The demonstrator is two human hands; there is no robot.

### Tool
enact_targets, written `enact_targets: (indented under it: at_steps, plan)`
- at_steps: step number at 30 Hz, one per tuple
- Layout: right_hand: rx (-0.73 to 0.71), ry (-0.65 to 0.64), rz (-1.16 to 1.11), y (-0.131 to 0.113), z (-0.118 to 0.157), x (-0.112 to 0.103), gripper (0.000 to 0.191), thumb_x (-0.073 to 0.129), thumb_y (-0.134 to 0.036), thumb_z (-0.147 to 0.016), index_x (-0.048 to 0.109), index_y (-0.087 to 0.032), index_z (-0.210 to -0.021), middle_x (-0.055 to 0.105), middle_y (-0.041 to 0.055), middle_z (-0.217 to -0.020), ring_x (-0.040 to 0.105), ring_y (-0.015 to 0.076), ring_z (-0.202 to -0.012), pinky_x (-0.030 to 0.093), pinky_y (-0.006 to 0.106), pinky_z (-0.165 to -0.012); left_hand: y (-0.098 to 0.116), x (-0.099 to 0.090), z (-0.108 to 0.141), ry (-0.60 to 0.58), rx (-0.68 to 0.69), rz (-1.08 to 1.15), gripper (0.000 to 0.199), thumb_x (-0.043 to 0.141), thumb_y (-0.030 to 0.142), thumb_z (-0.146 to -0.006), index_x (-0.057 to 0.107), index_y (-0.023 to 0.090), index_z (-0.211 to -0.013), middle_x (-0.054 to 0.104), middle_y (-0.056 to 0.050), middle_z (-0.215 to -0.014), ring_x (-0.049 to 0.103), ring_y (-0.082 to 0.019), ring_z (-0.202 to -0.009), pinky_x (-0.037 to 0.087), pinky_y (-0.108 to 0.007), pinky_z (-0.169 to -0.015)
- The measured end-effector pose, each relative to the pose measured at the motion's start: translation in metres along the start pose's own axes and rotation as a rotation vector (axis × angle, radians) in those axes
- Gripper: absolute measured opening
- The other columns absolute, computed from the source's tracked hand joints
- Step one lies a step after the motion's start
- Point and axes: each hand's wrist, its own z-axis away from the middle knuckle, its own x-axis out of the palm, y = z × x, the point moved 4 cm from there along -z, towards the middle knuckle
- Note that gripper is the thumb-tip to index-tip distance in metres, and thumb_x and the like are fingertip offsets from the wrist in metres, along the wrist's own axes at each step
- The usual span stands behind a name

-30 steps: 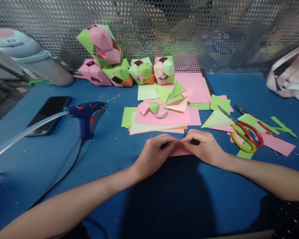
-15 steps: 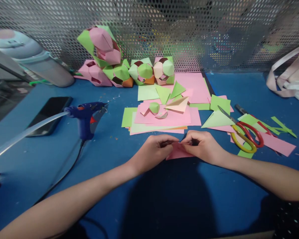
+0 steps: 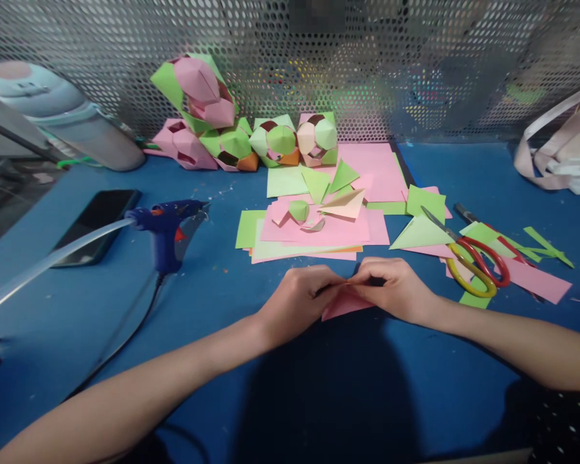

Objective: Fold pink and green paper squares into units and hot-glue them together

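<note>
Between both hands, just above the blue table, is a piece of pink paper (image 3: pixel 344 304), its upper edge hidden by fingers. My left hand (image 3: pixel 305 301) pinches it from the left, thumb and fingers closed. From the right, my right hand (image 3: pixel 397 288) pinches the same edge, so the fingertips of both hands meet. Beyond the hands lies a stack of pink, green and cream paper (image 3: pixel 319 229). On that stack rest a small curled green and pink paper piece (image 3: pixel 298 211) and several folded triangles (image 3: pixel 344 175).
A blue glue gun (image 3: pixel 167 232) with a clear glue stick stands left, beside a phone (image 3: pixel 96 225). Scissors (image 3: pixel 468 254) lie on paper scraps at right. Folded paper shapes (image 3: pixel 275 138) and a bottle (image 3: pixel 77 116) line the mesh panel; a pale bag (image 3: pixel 570 148) sits far right.
My fingertips have drawn together along the upper edge of the pink paper, which now shows as a smaller, slanted piece. Other things on the table stay in place.
</note>
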Motion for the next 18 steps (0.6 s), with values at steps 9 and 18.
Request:
enact_targets:
  at_steps: [9, 18]
  plan:
    - [-0.046, 0.022, 0.067, -0.004, -0.003, -0.004, 0.012, 0.057, -0.015, -0.087, 0.067, -0.015, -0.082, 0.064, 0.0027, -0.076, 0.057, 0.0115, -0.068, 0.046, 0.026, -0.062, -0.003, -0.004, 0.0, 0.094, -0.035, 0.055, 0.016, 0.055, 0.011, -0.083, 0.07, 0.014, -0.081, 0.065, -0.002, -0.072, 0.057, -0.01, -0.066, 0.041, -0.021, -0.061]
    - [0.078, 0.06, -0.014, -0.004, -0.005, -0.011, 0.017, 0.054, -0.028, -0.091, 0.067, -0.018, -0.097, 0.067, 0.0034, -0.092, 0.06, 0.0131, -0.08, 0.046, 0.025, -0.068, -0.016, -0.003, -0.005, 0.097, -0.32, 0.328, 0.016, 0.06, 0.025, -0.081, 0.066, 0.013, -0.072, 0.063, -0.001, -0.07, 0.053, -0.01, -0.064, 0.04, -0.02, -0.059]
